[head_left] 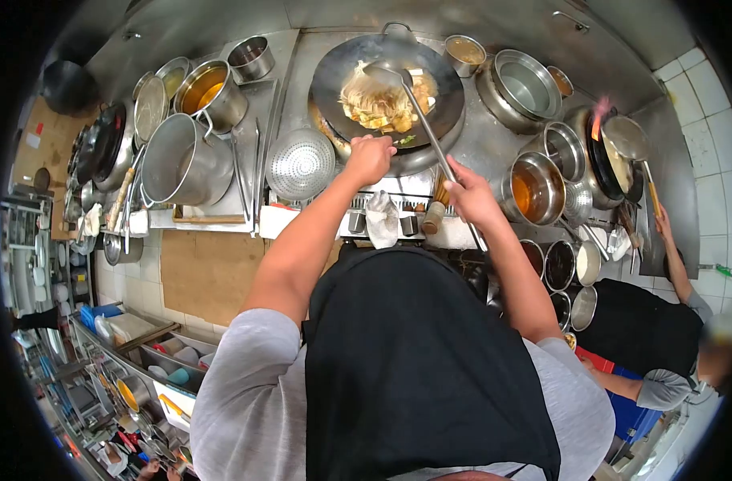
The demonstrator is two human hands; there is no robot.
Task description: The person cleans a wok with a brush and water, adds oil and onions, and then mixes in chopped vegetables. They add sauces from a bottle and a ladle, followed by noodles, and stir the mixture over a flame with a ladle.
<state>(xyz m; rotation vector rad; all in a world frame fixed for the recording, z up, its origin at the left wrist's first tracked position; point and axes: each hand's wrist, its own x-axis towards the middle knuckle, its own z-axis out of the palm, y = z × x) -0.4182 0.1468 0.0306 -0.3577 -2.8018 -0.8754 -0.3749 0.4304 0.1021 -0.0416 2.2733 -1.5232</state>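
A large black wok [327, 88] sits on the burner, with pale noodle-like strands and browned food [371, 103] in it. Closed at the wok's near rim, my left hand [371, 158] appears to grip it; the grip point itself is covered by the fingers. My right hand [472, 195] is wrapped round the long handle of a metal ladle [423, 119]. The ladle's bowl rests over the food, toward the back of the wok. Small green pieces lie near the wok's front edge, right of my left hand.
Left of the wok are a round perforated strainer [300, 164], a big steel pot [173, 164] and a pot of amber liquid [211, 90]. To the right stand a water-filled pot [529, 84] and a pot of orange liquid [534, 188]. Another person [646, 329] works at the right with a long-handled ladle.
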